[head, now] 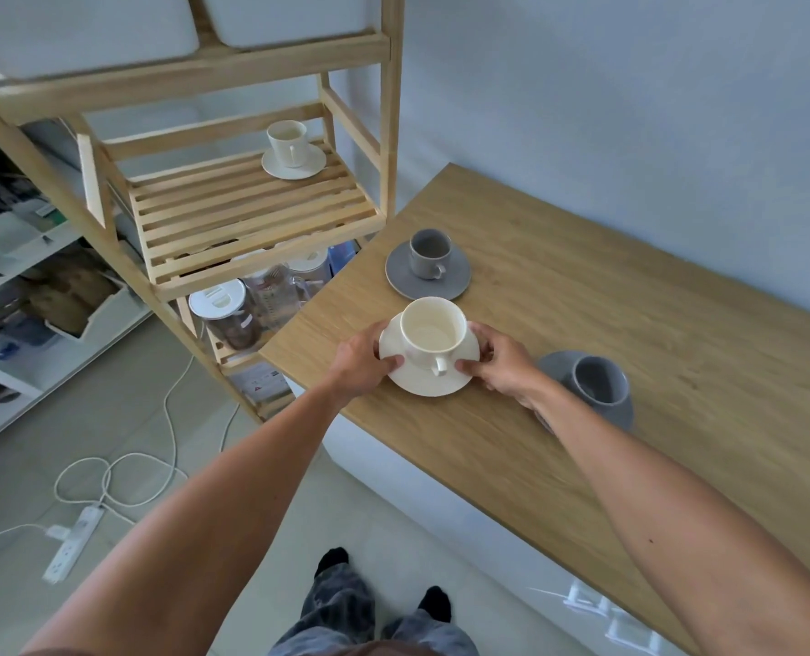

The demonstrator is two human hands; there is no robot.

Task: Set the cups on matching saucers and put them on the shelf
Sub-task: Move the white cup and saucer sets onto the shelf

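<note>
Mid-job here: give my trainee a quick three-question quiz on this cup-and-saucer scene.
1. True or false: a cream set already stands on the slatted shelf.
2. How many grey cups are on the table?
3. What do the hands hold? A) grey cup B) cream saucer C) jar

Key:
1. True: cream cup on saucer.
2. Two, each on a grey saucer.
3. B: left hand and right hand grip the cream saucer carrying a cup.

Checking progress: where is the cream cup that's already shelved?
On its cream saucer at the back right of the slatted shelf, the cream cup sits upper centre-left, above the table.
</note>
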